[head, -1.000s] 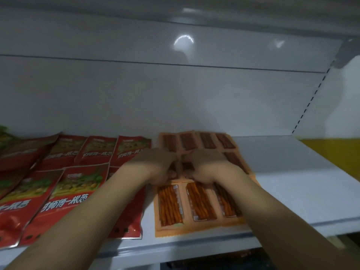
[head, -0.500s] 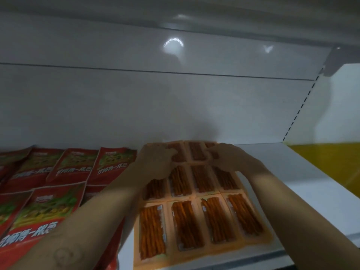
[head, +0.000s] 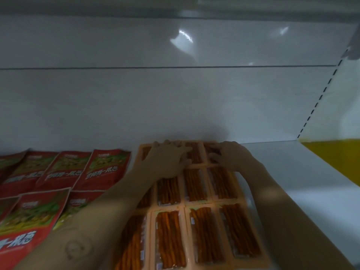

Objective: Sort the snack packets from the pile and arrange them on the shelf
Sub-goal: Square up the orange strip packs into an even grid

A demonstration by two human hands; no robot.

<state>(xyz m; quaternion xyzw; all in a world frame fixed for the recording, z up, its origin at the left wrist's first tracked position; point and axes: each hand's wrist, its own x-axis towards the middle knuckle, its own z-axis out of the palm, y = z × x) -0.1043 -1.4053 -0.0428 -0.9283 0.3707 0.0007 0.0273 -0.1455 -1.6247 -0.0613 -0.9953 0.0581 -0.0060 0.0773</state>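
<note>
On the white shelf (head: 292, 182), right of centre, lies the orange sheet of snack stick packets (head: 204, 230). It is a joined grid of sachets lying flat, its near edge toward the shelf's front lip and its far edge almost against the back panel (head: 175, 104). Both hands rest on the far row. The left hand (head: 167, 158) is spread wide, palm down, with straight fingers pressing on the far left sachets. The right hand (head: 231, 156) lies across the far right sachets with its fingers pointing left; they look laid flat rather than pinching, though the dim light blurs them. Neither hand holds anything. Pressing at the far corners probably serves to flatten the floppy sheet and square it to the back of the shelf, so the placing step looks nearly done.

Just left of the sheet, the red snack packets (head: 105, 168) lie in overlapping rows, one kind together, which suggests the sorting is by type and explains why the orange sheet has its own spot beside them. To the right the shelf runs to a slotted upright (head: 319, 100) and a yellow side wall (head: 335, 156).
</note>
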